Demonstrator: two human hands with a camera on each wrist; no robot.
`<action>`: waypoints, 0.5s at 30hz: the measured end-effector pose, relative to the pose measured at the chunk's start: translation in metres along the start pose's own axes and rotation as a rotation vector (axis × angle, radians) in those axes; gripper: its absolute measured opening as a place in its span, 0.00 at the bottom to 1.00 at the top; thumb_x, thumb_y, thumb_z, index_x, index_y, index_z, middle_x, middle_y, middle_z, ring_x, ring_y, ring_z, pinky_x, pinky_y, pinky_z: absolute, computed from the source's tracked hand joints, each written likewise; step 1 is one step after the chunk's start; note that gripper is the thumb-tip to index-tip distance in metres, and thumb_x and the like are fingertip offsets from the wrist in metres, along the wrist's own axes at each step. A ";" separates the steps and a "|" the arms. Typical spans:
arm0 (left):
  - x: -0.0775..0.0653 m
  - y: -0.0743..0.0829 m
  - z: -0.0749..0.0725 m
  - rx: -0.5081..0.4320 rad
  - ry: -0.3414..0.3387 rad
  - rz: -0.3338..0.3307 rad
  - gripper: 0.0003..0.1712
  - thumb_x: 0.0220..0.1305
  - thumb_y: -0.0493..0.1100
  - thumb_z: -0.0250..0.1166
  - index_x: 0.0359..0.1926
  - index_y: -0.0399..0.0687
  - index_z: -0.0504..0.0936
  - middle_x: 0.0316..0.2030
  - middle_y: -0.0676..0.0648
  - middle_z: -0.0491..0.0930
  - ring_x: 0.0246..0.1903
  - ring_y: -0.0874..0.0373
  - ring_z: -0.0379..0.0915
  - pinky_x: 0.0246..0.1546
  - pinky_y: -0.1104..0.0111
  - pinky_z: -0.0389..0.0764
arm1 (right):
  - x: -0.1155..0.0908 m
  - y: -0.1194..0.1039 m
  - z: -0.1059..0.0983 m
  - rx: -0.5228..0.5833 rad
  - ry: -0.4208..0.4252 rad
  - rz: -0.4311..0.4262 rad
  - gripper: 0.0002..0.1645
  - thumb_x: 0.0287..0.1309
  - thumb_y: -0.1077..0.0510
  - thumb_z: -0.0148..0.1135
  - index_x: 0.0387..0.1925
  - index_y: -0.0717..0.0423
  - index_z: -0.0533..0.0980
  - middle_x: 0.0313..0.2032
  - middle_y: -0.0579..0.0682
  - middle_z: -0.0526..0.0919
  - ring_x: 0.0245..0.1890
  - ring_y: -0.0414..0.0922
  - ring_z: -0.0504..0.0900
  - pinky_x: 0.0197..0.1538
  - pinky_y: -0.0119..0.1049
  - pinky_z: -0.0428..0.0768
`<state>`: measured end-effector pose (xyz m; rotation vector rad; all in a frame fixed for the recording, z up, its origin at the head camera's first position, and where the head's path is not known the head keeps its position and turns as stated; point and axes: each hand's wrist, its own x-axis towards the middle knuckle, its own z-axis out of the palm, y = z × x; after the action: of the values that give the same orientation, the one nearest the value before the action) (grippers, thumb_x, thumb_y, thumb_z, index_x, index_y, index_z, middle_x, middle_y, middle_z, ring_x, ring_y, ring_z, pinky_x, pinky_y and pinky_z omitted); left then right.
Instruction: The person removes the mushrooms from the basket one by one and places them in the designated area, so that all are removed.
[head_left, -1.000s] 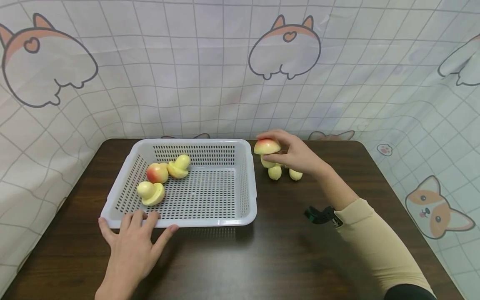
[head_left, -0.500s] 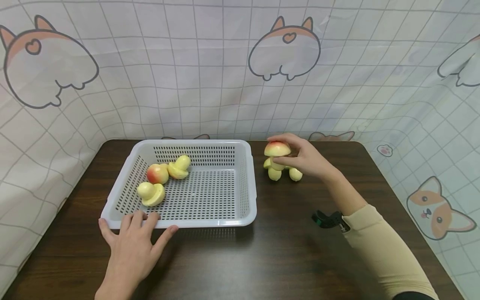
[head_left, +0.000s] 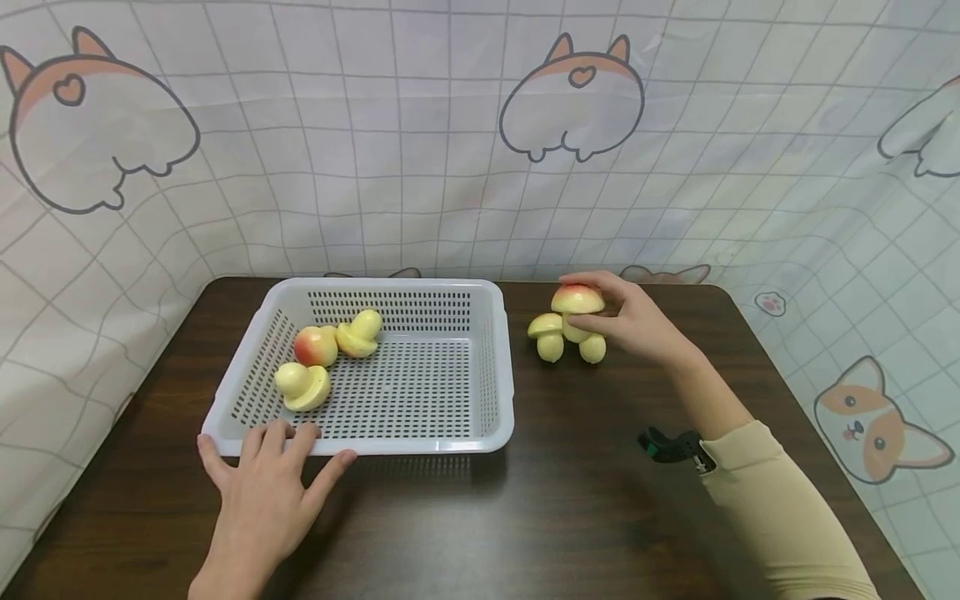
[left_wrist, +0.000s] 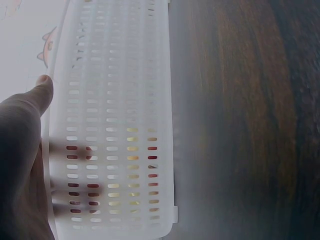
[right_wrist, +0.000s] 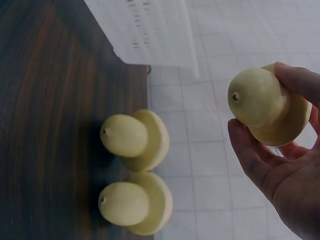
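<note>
My right hand (head_left: 626, 321) pinches a toy mushroom (head_left: 577, 298) by its red-and-yellow cap, stem downward, off the table. The right wrist view shows this held mushroom (right_wrist: 257, 97) between thumb and fingers. Behind and below it, two pale yellow mushrooms (head_left: 550, 346) (right_wrist: 125, 136) stand side by side on the table. My left hand (head_left: 258, 492) holds the front rim of a white perforated plastic basket (head_left: 450, 444), fingers over the edge. Three more mushrooms lie at the basket's left: a red-capped one (head_left: 315, 346) and two yellow ones (head_left: 302, 387).
A dark brown wooden table (head_left: 585, 508) carries everything. White checked cloth (head_left: 450, 200) with cartoon dogs hangs behind the table and at its sides. The basket's right wall stands just left of the table mushrooms.
My right hand has moved to the right, and a little down, carrying the mushroom across above the two on the table. The left hand and the basket have stayed put.
</note>
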<state>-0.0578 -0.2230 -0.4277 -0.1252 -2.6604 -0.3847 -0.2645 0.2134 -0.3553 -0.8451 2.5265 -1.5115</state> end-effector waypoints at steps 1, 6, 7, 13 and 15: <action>0.000 0.000 0.000 0.000 0.000 0.001 0.31 0.66 0.68 0.63 0.44 0.43 0.79 0.41 0.36 0.73 0.49 0.35 0.67 0.59 0.22 0.28 | -0.001 0.001 -0.001 0.002 0.007 0.004 0.31 0.65 0.57 0.72 0.67 0.43 0.75 0.60 0.46 0.77 0.52 0.48 0.78 0.47 0.35 0.79; 0.000 0.001 -0.001 -0.002 0.000 0.002 0.31 0.66 0.68 0.63 0.44 0.43 0.79 0.41 0.36 0.73 0.49 0.35 0.67 0.59 0.22 0.28 | -0.007 0.006 -0.007 0.004 0.022 0.015 0.30 0.66 0.57 0.71 0.68 0.44 0.75 0.59 0.48 0.79 0.52 0.47 0.78 0.47 0.35 0.79; 0.000 0.001 -0.001 -0.003 0.001 0.002 0.31 0.66 0.68 0.64 0.44 0.43 0.79 0.41 0.36 0.73 0.49 0.35 0.67 0.60 0.22 0.28 | -0.008 0.007 -0.008 0.005 0.024 0.017 0.30 0.66 0.58 0.70 0.68 0.44 0.75 0.59 0.48 0.79 0.52 0.47 0.78 0.47 0.35 0.78; 0.001 0.001 -0.001 -0.002 -0.003 0.002 0.31 0.66 0.68 0.64 0.44 0.43 0.79 0.41 0.36 0.74 0.49 0.35 0.67 0.59 0.22 0.28 | -0.015 0.012 -0.012 0.007 0.038 0.016 0.30 0.66 0.59 0.70 0.68 0.47 0.74 0.58 0.50 0.80 0.54 0.46 0.78 0.49 0.34 0.78; 0.000 0.001 -0.001 0.000 -0.005 0.000 0.31 0.66 0.68 0.64 0.44 0.43 0.79 0.41 0.36 0.74 0.49 0.34 0.67 0.59 0.22 0.28 | -0.017 0.014 -0.014 -0.002 0.045 0.021 0.30 0.66 0.59 0.70 0.68 0.48 0.74 0.57 0.50 0.80 0.53 0.46 0.79 0.48 0.34 0.78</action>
<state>-0.0576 -0.2228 -0.4266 -0.1266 -2.6657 -0.3843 -0.2607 0.2379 -0.3637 -0.7912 2.5599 -1.5394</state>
